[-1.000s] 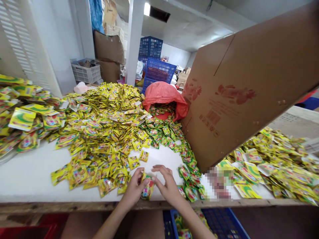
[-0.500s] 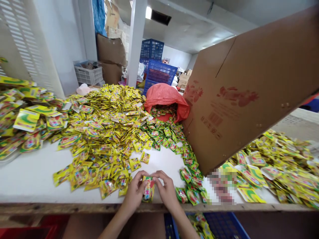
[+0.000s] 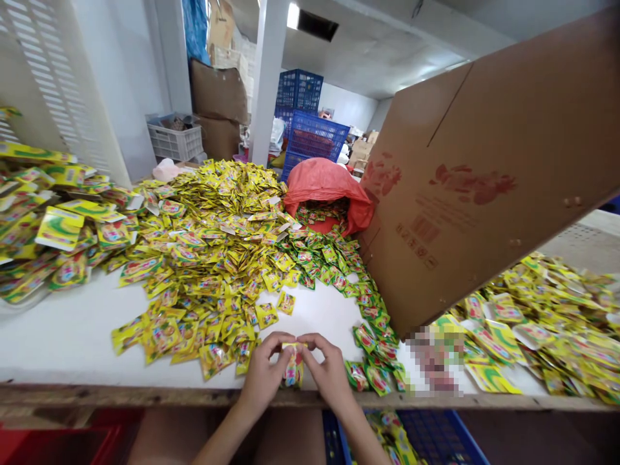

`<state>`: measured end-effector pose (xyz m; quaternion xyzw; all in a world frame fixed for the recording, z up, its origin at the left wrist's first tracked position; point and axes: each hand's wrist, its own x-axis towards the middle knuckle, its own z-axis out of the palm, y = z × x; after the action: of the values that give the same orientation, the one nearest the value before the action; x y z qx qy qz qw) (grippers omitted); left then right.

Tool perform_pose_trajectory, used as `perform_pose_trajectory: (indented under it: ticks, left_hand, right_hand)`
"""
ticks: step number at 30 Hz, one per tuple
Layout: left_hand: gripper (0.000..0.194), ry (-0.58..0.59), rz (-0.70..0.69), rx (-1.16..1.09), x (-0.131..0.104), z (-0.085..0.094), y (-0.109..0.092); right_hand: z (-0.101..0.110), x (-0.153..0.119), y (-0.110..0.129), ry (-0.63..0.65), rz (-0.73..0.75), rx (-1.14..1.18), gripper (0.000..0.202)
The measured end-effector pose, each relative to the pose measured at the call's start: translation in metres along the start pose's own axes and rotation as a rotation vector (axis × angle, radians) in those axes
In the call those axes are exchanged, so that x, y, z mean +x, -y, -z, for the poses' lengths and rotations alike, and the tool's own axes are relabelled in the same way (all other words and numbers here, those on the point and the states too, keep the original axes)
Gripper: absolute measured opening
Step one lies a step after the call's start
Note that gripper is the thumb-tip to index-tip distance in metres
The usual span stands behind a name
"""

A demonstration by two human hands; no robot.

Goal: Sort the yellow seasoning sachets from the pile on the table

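Observation:
Near the front edge of the white table (image 3: 97, 329), my left hand (image 3: 266, 368) and my right hand (image 3: 324, 368) pinch a small yellow, green and red packet (image 3: 293, 369) between them, fingertips at its top. Left of my hands spreads a large heap of yellow packets (image 3: 213, 258). Green packets (image 3: 371, 303) curve round to the right, coming from the mouth of a red bag (image 3: 322, 181). Two loose yellow packets (image 3: 286, 302) lie just beyond my hands.
A big cardboard box (image 3: 465, 174) leans over the right side. More yellow packs lie at the far left (image 3: 61, 226) and far right (image 3: 557, 323). Below the table edge is a blue crate (image 3: 436, 433) with packets. Stacked blue crates (image 3: 317, 135) and a pillar (image 3: 268, 84) stand behind.
The view has shifted slightly. My hands have drawn together at the top of the packet, which both still hold.

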<state>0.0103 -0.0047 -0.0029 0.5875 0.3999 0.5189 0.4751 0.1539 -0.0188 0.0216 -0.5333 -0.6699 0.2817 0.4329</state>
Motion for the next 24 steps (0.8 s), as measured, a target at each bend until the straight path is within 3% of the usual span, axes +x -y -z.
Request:
perform_pose_trajectory:
  ticks: [8,16,20,22,24]
  left_hand:
    - [0.022,0.002,0.057,0.12,0.011,0.0,-0.009]
    - [0.02,0.11,0.032,0.045,-0.001,0.014,-0.002]
    - [0.023,0.106,0.04,0.046,-0.006,0.009,-0.006]
    - [0.026,0.113,0.037,0.027,-0.012,0.002,-0.01]
    - [0.033,0.141,0.005,0.014,-0.016,-0.001,-0.016]
  right_hand:
    - [0.003,0.012,0.004,0.032,-0.031,-0.057,0.016]
    - [-0.009,-0.01,-0.011,0.002,-0.054,0.132,0.017]
    - [-0.016,-0.016,-0.013,-0.027,-0.07,0.168,0.019]
    - [-0.01,-0.018,-0.007,-0.049,-0.073,0.134,0.019]
    - [0.01,-0.024,0.0,-0.093,-0.07,0.046,0.022]
